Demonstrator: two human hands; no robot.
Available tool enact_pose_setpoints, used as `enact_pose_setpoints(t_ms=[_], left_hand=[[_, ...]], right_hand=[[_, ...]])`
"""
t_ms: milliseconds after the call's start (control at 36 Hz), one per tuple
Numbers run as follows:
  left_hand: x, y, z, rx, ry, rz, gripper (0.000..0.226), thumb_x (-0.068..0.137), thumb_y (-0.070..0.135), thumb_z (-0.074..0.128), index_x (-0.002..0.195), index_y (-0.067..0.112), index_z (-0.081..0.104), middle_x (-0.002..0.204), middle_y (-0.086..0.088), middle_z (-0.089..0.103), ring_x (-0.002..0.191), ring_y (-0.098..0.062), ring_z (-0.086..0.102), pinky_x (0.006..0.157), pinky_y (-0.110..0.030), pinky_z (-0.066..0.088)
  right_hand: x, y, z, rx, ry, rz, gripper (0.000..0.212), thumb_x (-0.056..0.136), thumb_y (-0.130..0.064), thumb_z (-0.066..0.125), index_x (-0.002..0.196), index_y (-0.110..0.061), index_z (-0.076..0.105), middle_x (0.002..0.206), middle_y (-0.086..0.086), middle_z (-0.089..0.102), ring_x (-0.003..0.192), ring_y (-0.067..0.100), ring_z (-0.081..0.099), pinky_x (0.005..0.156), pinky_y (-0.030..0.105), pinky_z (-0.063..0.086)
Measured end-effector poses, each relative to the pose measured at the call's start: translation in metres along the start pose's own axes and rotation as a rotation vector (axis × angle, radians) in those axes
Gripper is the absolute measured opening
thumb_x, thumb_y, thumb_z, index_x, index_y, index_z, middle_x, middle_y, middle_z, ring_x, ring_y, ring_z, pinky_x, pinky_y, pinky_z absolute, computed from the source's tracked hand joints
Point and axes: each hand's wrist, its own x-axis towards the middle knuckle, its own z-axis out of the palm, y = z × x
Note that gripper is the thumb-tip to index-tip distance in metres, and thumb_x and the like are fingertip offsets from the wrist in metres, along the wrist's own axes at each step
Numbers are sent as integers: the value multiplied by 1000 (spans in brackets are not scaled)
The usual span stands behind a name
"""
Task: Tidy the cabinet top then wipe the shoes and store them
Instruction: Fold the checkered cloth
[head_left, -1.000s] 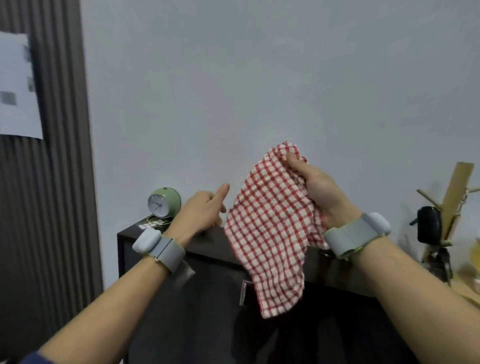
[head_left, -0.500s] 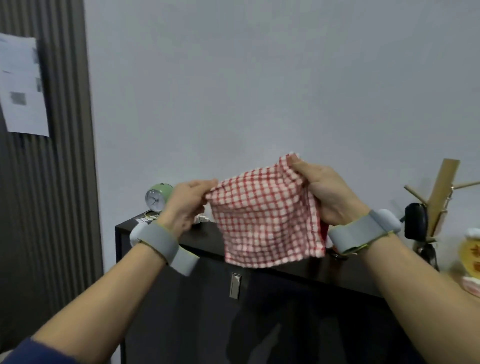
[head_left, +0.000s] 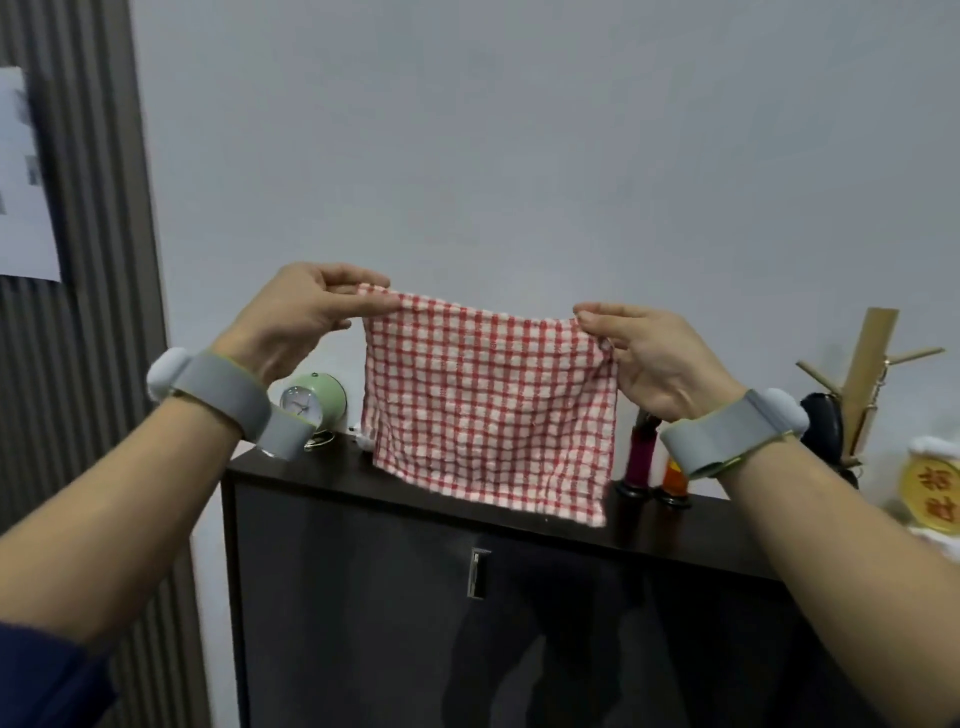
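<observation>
Left hand (head_left: 296, 322) and right hand (head_left: 654, 358) each pinch 1 top corner of red checked cloth (head_left: 488, 400), fingers closed on it, spread flat above dark cabinet (head_left: 363, 597). Cloth hides part of cabinet top. Green clock (head_left: 311, 402) left; 2 small coloured items (head_left: 640, 457), wooden key rack (head_left: 867, 374) right.

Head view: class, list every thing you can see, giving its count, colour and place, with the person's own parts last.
cabinet: 1, dark brown, centre, below
cloth: 1, red and white check, held up before the cabinet
handle: 1, metal, cabinet front
clock: 1, green, cabinet top, left end
cylinder: 1, magenta, cabinet top, right of cloth
rack: 1, wood, far right
ornament: 1, gold and white, right edge
panel: 1, dark grey, slatted, left
paper: 1, white, on the panel
wristbands: 2, grey, one per wrist
left hand: 1, pinches the cloth's top left corner
right hand: 1, pinches its top right corner
</observation>
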Motion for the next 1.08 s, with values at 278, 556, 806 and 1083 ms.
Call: enact_pose_setpoints(t_ms=[278, 556, 806, 1083], left_hand=[[26, 0, -22, 121, 15, 67, 26, 75, 15, 83, 98, 14, 69, 86, -7, 74, 86, -15, 69, 78, -30, 51], [52, -2, -24, 295, 16, 173, 15, 84, 26, 77, 91, 13, 72, 87, -6, 74, 87, -21, 69, 76, -32, 54], [60, 3, -12, 280, 24, 172, 27, 79, 31, 79, 93, 8, 74, 89, -6, 75, 86, -18, 70, 73, -30, 55], [64, 3, -12, 328, 104, 206, 27, 76, 36, 80, 85, 12, 74, 84, -5, 73, 82, -17, 68, 74, -32, 57]], right_hand=[[13, -14, 14, 77, 114, 27, 14, 88, -3, 69, 101, 1, 69, 93, 11, 70, 81, 19, 69, 77, 31, 61], [30, -14, 13, 80, 108, 8, 19, 93, 3, 59, 110, -1, 67, 108, 14, 64, 95, 20, 63, 99, 37, 52], [39, -5, 11, 222, 327, -325, 14, 81, 12, 69, 94, 6, 71, 79, 13, 70, 69, 18, 70, 66, 25, 56], [40, -5, -19, -480, 206, -416, 11, 87, -11, 74, 91, 0, 75, 87, 12, 75, 84, 25, 74, 75, 32, 61]])
